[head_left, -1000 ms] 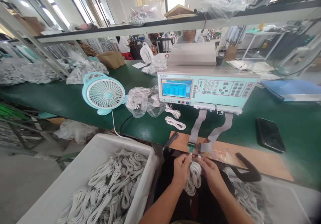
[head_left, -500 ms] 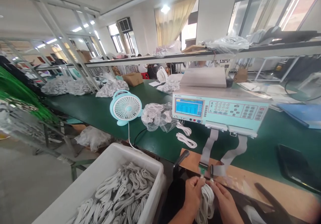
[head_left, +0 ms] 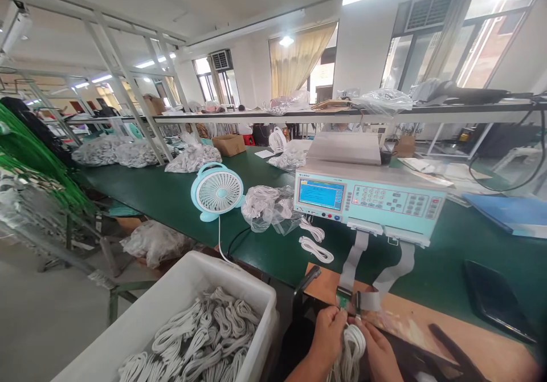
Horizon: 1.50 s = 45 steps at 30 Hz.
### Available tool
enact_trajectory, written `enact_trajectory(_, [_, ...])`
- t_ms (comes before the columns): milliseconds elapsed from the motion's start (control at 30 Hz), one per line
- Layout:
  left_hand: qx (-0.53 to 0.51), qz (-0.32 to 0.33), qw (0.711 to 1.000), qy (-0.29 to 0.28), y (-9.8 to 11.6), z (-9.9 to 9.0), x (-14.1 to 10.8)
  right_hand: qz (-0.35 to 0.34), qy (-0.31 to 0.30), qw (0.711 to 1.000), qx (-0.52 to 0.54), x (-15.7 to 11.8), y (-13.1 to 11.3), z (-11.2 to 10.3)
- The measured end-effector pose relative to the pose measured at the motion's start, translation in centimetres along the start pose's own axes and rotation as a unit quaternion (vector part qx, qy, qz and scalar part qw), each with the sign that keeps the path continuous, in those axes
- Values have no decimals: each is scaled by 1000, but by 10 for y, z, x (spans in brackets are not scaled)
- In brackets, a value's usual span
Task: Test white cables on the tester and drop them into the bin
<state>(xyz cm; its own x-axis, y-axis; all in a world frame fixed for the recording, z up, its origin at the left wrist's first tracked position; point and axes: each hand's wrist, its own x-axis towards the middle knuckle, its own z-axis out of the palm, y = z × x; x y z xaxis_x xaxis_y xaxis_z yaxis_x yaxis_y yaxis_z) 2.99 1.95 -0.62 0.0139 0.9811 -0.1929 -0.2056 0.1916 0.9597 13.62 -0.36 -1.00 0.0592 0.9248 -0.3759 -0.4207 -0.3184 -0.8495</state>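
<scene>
- Just changed: tester screen (head_left: pixel 321 194) less filled, red light (head_left: pixel 356 201) showing; reading probably underway.
- Left hand (head_left: pixel 327 332), right hand (head_left: pixel 378 345) pinch white cable (head_left: pixel 353 348) ends at ribbon connectors (head_left: pixel 343 299).
- Coil hangs between them.

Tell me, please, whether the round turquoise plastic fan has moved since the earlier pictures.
No; the fan keeps its place left of the boxy, turquoise-fronted tester; only the camera's view shifted.

Fingers (head_left: pixel 331 315) partly hide the ends of the cable coil (head_left: pixel 354 343); the bottom edge crops coil and bin (head_left: pixel 233 273); screen text (head_left: pixel 320 193) is unreadably small
</scene>
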Motion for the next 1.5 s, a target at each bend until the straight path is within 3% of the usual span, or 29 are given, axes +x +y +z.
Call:
enact_trajectory(100, [35,42,998,8,-6,1,1,-4,0,1000,4,-1,2,0])
enact_trajectory(333, [8,55,998,7,-17,1,3,-25,17,1000,0,0,6,6])
enact_trajectory(500, [-25,-5,999,-34,-17,4,-17,-53,13,998,-44,-23,1,7])
enact_trajectory(567, [-23,-54,998,-39,-15,1,-25,-49,27,992,-110,-33,-11,-14])
enact_trajectory(633, [-51,-110,992,-26,-14,-6,-30,-49,43,971,-230,-40,-26,-52])
enact_trajectory(733, [-145,-164,976,-1,-12,-15,-33,-77,95,890,-439,-50,-42,-116])
enact_trajectory(800, [-199,-160,967,11,-10,-16,-35,-96,151,855,-486,-59,-40,-138])
enact_trajectory(833, [-219,-145,965,16,-9,-13,-35,-88,150,863,-475,-66,-35,-138])
enact_trajectory(867, [-234,-125,964,18,-7,-10,-36,-62,118,888,-440,-72,-28,-131])
enact_trajectory(933, [-252,-74,965,14,-1,0,-39,35,-26,951,-305,-84,-10,-102])
enact_trajectory(967, [-254,-48,966,9,2,5,-40,94,-103,968,-210,-87,-1,-85])
enact_trajectory(1000, [-250,-21,968,2,5,8,-42,126,-130,976,-123,-88,6,-68])
enact_trajectory(1100, [-177,47,983,-23,11,8,-48,68,-78,995,1,-81,17,-42])
enact_trajectory(1200, [12,68,996,-63,9,-5,-53,-48,-32,997,-45,-69,13,-49])
enact_trajectory(1333, [243,92,954,-148,6,-16,-56,-158,-15,960,-230,-65,7,-66])
enact_trajectory(1433, [322,118,919,-193,6,-14,-57,-202,-26,914,-351,-68,6,-65])
enact_trajectory(1500, [312,114,919,-210,6,-11,-57,-202,-44,903,-375,-70,5,-61])
